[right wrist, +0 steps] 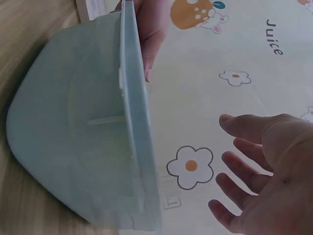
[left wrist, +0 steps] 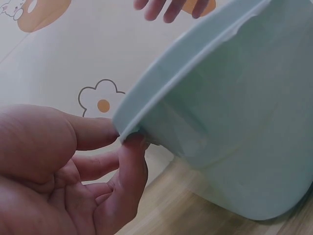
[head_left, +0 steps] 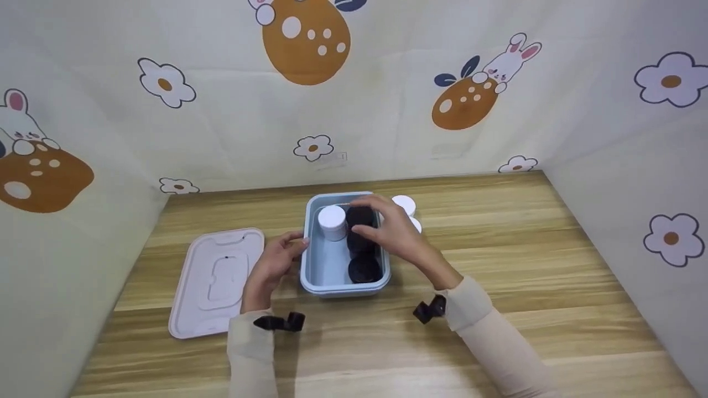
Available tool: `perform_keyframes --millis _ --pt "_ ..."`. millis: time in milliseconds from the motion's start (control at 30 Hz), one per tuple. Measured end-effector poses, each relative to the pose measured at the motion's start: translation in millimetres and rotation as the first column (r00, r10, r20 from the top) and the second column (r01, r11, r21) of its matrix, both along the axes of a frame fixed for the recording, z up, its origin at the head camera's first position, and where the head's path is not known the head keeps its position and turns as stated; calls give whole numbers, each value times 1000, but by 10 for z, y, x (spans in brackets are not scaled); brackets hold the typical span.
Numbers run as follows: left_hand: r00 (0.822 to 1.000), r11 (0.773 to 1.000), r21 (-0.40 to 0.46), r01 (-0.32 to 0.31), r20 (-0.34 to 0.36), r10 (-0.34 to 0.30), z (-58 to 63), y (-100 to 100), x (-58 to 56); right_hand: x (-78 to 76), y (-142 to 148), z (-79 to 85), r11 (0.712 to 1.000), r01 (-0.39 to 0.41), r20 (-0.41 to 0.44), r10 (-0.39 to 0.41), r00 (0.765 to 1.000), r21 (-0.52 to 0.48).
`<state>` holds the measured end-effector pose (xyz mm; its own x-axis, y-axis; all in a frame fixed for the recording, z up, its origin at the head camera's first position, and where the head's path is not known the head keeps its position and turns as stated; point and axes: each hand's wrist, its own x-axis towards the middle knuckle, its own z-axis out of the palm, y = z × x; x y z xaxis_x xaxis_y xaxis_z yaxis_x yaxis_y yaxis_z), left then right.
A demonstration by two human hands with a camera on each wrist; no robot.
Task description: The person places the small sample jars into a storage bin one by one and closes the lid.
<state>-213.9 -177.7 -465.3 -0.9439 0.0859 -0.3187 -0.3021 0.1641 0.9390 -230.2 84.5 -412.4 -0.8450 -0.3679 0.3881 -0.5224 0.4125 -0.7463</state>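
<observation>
We see a rounded-rectangular, smooth blue bin, its left rim pinched by the left hand, the right hand poised with fingers released above round black containers.

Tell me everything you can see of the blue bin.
The blue bin is a pale blue, rectangular tub with rounded corners and a protruding rim; it looks like smooth plastic. It stands upright and uncovered on the wood-grain table, to the right of a pale flat panel. Inside are one white jar and black round items along its right side. The left hand pinches its left rim; the right hand is above it, not gripping it.
</observation>
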Motion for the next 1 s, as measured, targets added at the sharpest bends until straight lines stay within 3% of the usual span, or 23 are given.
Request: perform_keyframes --millis 133,467,667,1000 --pt "1000 1000 -4 -5 -6 5 0 12 -2 37 107 -75 997 46 -53 -50 997 -65" --pt "1000 1000 11 -19 1 19 -16 24 -9 29 378 -272 966 161 22 -159 987 -203" --pt "1000 1000 25 -4 0 4 -8 25 -11 -37 512 -404 942 194 56 -186 981 -273" --pt "1000 1000 11 -8 6 8 7 6 -11 -214 746 -582 891 311 250 -235 939 -331"
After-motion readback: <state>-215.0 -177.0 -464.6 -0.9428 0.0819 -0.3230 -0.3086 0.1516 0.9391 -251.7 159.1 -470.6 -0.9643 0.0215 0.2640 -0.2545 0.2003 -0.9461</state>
